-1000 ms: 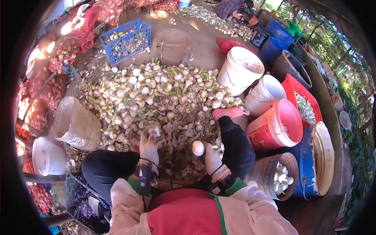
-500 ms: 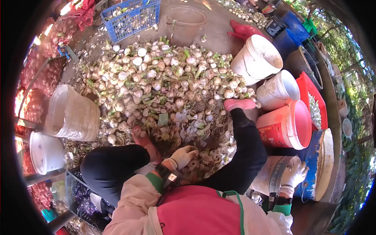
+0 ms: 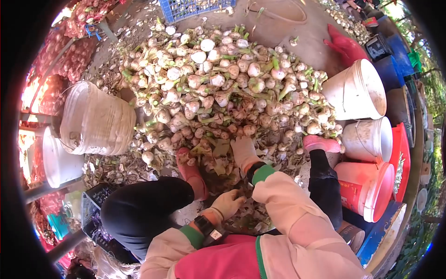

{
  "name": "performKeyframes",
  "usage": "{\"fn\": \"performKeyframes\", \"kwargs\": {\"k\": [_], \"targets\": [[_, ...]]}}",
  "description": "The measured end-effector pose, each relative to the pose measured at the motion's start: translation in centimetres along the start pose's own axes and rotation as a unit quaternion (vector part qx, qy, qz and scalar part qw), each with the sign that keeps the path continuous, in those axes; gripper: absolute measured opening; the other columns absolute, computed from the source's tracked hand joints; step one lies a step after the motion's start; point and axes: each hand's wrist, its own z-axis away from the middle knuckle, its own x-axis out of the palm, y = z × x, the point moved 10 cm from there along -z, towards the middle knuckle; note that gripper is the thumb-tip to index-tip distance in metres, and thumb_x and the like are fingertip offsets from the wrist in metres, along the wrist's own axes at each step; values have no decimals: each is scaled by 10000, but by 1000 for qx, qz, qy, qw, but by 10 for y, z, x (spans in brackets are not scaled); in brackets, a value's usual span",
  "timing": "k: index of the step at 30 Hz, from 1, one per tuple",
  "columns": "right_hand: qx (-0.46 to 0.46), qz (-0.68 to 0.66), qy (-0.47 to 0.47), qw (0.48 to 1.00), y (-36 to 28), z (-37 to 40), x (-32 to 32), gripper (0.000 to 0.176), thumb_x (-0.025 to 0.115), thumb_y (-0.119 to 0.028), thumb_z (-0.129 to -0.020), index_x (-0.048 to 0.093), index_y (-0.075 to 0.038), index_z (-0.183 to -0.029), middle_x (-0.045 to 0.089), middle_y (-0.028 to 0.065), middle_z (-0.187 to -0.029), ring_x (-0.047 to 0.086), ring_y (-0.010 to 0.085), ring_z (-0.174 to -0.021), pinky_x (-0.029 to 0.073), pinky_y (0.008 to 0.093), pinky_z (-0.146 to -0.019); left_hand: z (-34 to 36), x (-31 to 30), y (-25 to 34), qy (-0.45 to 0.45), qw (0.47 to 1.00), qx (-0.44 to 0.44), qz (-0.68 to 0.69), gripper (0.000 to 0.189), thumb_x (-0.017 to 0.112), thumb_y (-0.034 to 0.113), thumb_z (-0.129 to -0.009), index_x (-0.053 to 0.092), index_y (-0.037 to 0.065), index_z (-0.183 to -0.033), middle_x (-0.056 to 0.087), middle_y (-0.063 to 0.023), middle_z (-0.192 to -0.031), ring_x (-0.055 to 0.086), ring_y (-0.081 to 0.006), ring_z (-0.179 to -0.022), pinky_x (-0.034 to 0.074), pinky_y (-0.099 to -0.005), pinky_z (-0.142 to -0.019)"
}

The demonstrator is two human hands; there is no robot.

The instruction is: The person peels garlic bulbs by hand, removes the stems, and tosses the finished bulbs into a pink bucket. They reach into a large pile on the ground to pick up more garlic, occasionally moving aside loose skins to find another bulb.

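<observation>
A broad heap of garlic bulbs (image 3: 218, 88), several with cut green stems, covers the ground in front of me. My right hand (image 3: 244, 152), in a pale glove, reaches to the near edge of the heap. Its fingers stretch forward and touch or nearly touch the bulbs there. Close to my body, above loose garlic skins (image 3: 251, 214), is my gloved left hand (image 3: 227, 205) with its fingers curled inward. Whatever those fingers may hold is hidden.
A white bucket (image 3: 97, 121) stands left of the heap. On the right are two more white buckets (image 3: 355, 90) (image 3: 369, 139) and a red bucket (image 3: 364, 188). A blue crate (image 3: 197, 9) sits at the back. My pink shoes (image 3: 191, 174) flank the skins.
My right hand has left the bucket at the right and moved across to the heap's near edge. My left hand stays low near my body, still curled. The view has shifted.
</observation>
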Motion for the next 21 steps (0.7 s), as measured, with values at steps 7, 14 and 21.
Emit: {"fn": "performKeyframes", "kwargs": {"k": [7, 14, 21], "targets": [[104, -266, 162, 945, 55, 76, -58, 538, 763, -164, -705, 558, -56, -1191, 567, 163, -1134, 555, 324, -1087, 468, 398, -904, -18, -11, 9, 63, 974, 60, 208, 386, 525, 297, -927, 587, 0, -1165, 674, -146, -1014, 652, -274, -933, 499, -383, -817], [-38, -456, 312, 832, -11, 235, -135, 393, 704, -48, -743, 591, -40, -1119, 561, 184, -1183, 536, 367, -1117, 427, 367, -970, 19, 13, 36, -80, 796, -56, 598, 445, 388, 405, -1012, 545, 34, -1201, 643, -152, -995, 649, -277, -873, 539, -411, -786], [97, -287, 342, 890, -32, 295, -176, 149, 617, -155, -845, 640, -32, -765, 644, 185, -834, 632, 370, -773, 512, 441, -685, 37, -20, 51, 53, 775, 240, 582, 276, 377, 233, -1008, 559, 33, -1062, 658, -146, -878, 656, -228, -701, 546, -336, -570]]}}
